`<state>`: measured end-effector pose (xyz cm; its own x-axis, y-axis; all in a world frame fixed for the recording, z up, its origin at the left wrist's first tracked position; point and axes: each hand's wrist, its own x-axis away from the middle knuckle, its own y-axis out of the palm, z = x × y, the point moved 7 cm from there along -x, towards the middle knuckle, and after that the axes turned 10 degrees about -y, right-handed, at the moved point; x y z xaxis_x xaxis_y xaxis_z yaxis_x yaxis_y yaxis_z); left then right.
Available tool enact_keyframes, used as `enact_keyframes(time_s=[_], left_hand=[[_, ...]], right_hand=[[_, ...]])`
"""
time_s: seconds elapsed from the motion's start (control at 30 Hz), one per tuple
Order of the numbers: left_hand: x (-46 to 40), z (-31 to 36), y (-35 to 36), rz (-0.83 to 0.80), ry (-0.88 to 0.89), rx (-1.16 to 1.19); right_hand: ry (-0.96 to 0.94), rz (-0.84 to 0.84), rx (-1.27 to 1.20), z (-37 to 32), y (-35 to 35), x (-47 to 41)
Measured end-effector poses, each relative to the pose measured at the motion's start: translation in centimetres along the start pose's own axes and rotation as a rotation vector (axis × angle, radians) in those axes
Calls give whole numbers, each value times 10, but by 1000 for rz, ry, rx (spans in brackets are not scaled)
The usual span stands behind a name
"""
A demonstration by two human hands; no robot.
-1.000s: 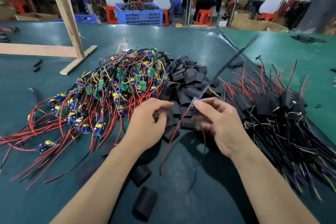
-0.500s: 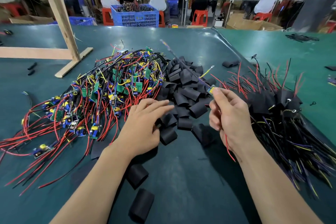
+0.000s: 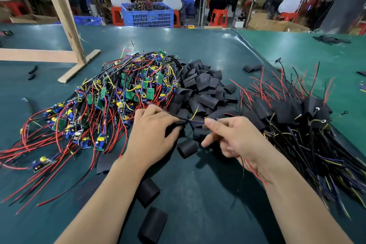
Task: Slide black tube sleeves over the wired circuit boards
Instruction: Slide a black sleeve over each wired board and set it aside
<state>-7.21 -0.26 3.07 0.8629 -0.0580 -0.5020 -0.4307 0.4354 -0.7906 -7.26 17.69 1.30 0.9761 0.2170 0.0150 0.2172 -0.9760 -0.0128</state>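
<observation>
Head camera view: two bare forearms are seen reaching over a dark green table mat (image 3: 198, 194). A snag is judged the main risk: the thin purple, black and yellow wires (image 3: 195, 121) stretched between the hands could catch on a sleeve edge or bunch up if fed in crooked. The left hand (image 3: 152, 134) is curled around a flat black tube sleeve (image 3: 174, 127), pinched at its fingertips. The right hand (image 3: 233, 136) is closed in a pinch on a small wired circuit board (image 3: 214, 119), mostly hidden, its red lead trailing past the wrist. Just beyond the hands lies a heap of loose black sleeves (image 3: 202, 89); beyond the left hand, a tangle of unsleeved green boards with red wires (image 3: 118, 95); beside the right hand, finished sleeved boards (image 3: 297, 113).
</observation>
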Motion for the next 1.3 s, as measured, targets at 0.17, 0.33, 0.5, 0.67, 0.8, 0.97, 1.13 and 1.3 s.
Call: enact_keyframes(time_s=[0.17,0.33,0.5,0.67,0.8,0.97,1.13,1.3], left_hand=[[0,0,-6,8,-70,102],[8,-10,-4,-54,-191,322],[11,-3,-9,43,-118,387],[14,9,-10,50,-18,463],[15,15,-12,36,6,552],[16,13,-12,27,17,626],[14,10,-10,16,-43,726],[14,13,-14,14,-87,708]], right_hand=[[-71,28,205,-3,-2,2],[-208,110,-99,-24,-7,2],[-336,39,-516,-40,-5,5],[-398,114,-506,-40,-8,3],[-462,137,-492,-38,-10,1],[-607,265,-340,-44,-21,4],[-727,350,-251,-53,-29,10],[-745,370,-203,-52,-24,12]])
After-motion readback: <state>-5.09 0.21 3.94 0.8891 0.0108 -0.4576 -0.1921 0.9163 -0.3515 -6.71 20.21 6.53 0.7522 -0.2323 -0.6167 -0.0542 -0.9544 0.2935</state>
